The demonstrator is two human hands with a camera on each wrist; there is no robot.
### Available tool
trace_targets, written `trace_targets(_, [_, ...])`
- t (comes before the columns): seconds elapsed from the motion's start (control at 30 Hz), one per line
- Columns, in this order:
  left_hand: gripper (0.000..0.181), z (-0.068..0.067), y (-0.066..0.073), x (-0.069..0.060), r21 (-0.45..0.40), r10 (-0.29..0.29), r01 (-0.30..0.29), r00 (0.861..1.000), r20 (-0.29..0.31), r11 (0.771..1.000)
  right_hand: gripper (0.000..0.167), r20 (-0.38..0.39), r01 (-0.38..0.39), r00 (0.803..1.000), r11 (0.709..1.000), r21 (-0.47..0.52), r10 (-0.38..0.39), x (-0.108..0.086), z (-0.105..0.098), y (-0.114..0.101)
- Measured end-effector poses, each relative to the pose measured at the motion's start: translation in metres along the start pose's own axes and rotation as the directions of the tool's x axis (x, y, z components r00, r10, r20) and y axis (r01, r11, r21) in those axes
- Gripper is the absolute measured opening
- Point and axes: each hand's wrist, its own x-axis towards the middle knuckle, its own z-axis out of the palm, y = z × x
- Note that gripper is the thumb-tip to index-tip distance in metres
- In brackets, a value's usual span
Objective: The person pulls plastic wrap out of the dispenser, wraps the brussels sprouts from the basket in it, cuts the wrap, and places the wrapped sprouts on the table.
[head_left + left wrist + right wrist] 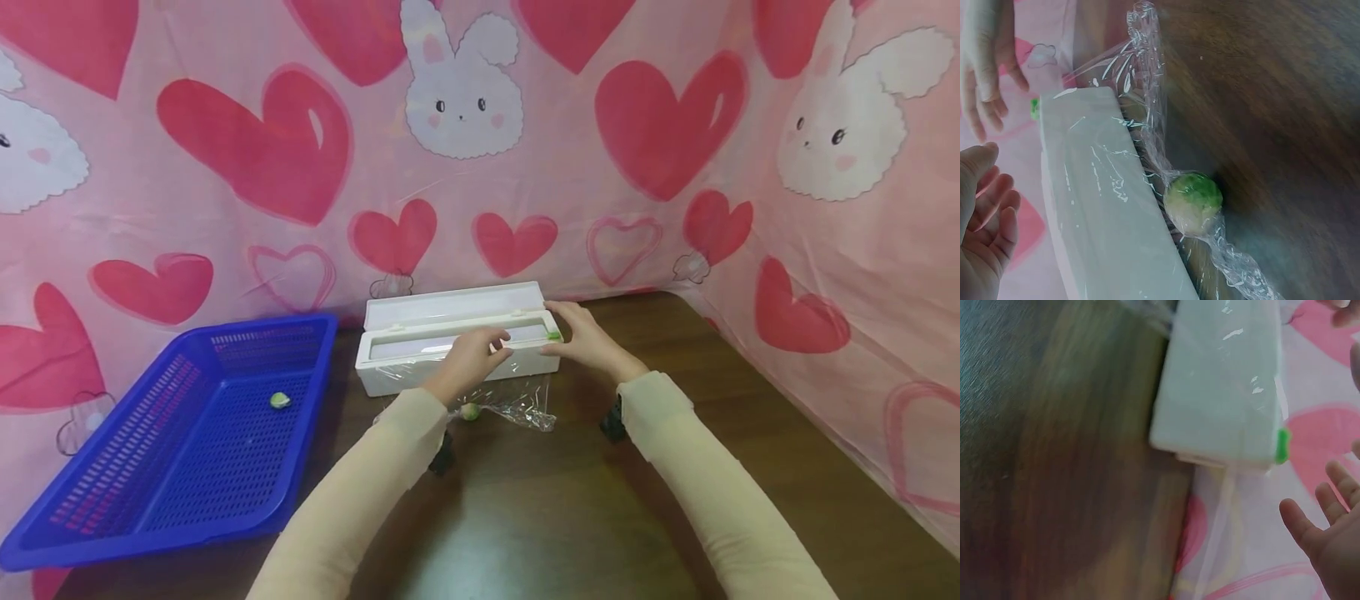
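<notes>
Your green-and-white round vegetable (470, 412) lies on the brown wooden worktop (525, 517), inside twisted clear plastic film (1150, 87), near side of the white oblong box (1097, 200). I'd call wrapping mostly done; film looks uncut. Your left hand (474, 358) and right hand (594, 340): grips apart, nothing held. Second round vegetable (280, 400) sits left in the blue plastic basket (310, 417); can't tell if wrapped.

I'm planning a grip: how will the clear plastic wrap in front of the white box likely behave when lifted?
The plastic wrap is probably floppy, since it lies creased and bunched. Lifting it would likely bring the round green vegetable along, as the wrap is twisted on either side of it. It may also cling to the white box, since it lies over the front.
</notes>
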Motion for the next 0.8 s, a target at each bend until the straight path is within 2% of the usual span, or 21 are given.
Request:
trace_targets(0.2, [0.031, 0.007, 0.003, 0.011, -0.017, -0.037, 0.037, 0.999, -0.009, 0.999, 0.086, 0.039, -0.074, 0.997, 0.996, 0.043, 0.072, -0.001, 0.007, 0.017])
trace_targets(0.43, [0.032, 0.02, 0.005, 0.023, -0.028, -0.041, 0.041, 0.999, 0.002, 0.999, 0.085, 0.025, -0.036, 0.999, 0.999, 0.017, 0.035, 0.004, 0.02, 0.029])
trace_targets(0.8, [0.029, 0.043, 0.015, 0.038, -0.031, -0.051, 0.052, 0.999, 0.017, 0.998, 0.08, 0.033, -0.072, 0.997, 0.995, 0.067, 0.069, -0.002, 0.028, 0.045])
